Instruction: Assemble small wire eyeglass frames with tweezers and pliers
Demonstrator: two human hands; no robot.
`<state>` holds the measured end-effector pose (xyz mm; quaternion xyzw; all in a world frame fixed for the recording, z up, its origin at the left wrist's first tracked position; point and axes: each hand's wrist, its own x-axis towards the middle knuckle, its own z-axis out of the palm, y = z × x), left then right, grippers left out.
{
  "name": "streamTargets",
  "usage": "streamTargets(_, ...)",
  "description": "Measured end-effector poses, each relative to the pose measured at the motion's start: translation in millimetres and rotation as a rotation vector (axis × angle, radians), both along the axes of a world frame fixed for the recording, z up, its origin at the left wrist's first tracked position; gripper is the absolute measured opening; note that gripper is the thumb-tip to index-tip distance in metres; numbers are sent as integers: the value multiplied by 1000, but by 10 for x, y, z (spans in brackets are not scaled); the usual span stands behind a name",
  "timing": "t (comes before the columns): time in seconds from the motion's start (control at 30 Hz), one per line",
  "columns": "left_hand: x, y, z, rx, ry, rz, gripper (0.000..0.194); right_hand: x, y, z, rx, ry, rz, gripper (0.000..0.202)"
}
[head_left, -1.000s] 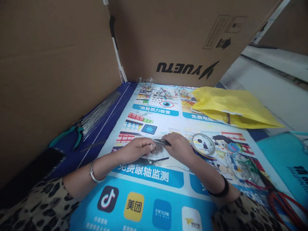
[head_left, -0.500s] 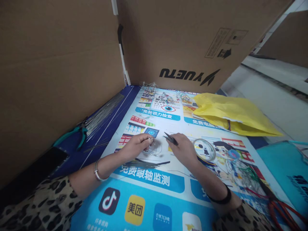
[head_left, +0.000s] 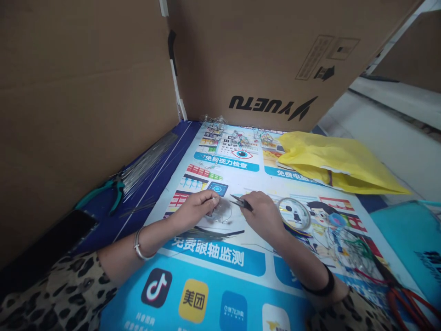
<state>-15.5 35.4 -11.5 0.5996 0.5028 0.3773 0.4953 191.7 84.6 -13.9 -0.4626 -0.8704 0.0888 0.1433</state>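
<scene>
Between the fingertips of my left hand (head_left: 193, 208) is pinched a thin, shiny bent wire (head_left: 225, 218), which curves down in a loop above the printed sheet. My right hand (head_left: 265, 217) is closed around small dark pointed pliers (head_left: 244, 203); the handles are hidden in the palm. The jaws point left at the wire, a short gap from my left fingertips, and look slightly parted. Below the hands, dark straight wire strips (head_left: 213, 234) lie on the sheet. A clear roll of tape (head_left: 309, 216) rests just right of my right hand.
Cardboard panels (head_left: 275, 55) wall off the left and back. Teal-handled pliers (head_left: 119, 188) and a bundle of straight wires (head_left: 148, 158) lie left. On the right are a yellow bag (head_left: 330, 151), a teal pouch (head_left: 403, 234), tangled wires (head_left: 354, 248) and a red-handled tool (head_left: 406, 303).
The pliers in my right hand have turned, and their tips have moved left and slightly down, closer to the wire. My left hand stays in place, still pinching the wire.
</scene>
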Motion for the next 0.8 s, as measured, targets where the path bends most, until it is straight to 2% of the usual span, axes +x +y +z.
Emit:
streamTargets(0.1,5,-19,39,23,53,-5,20,20,52,-35,-54,52,-5,15)
streamTargets(0.33,149,-165,72,324,331,-184,20,32,81,-83,18,103,-31,22)
streamTargets(0.5,180,-209,52,435,364,-181,20,-8,95,-14,105,-79,23,24)
streamTargets(0.57,143,-209,83,447,290,-112,20,-73,87,50,149,-196,58,23)
streamTargets(0.63,77,-190,134,431,188,18,19,-171,73,124,189,-293,85,21)
streamTargets(0.8,-181,-10,187,303,-88,498,21,-468,58,312,321,-431,170,13)
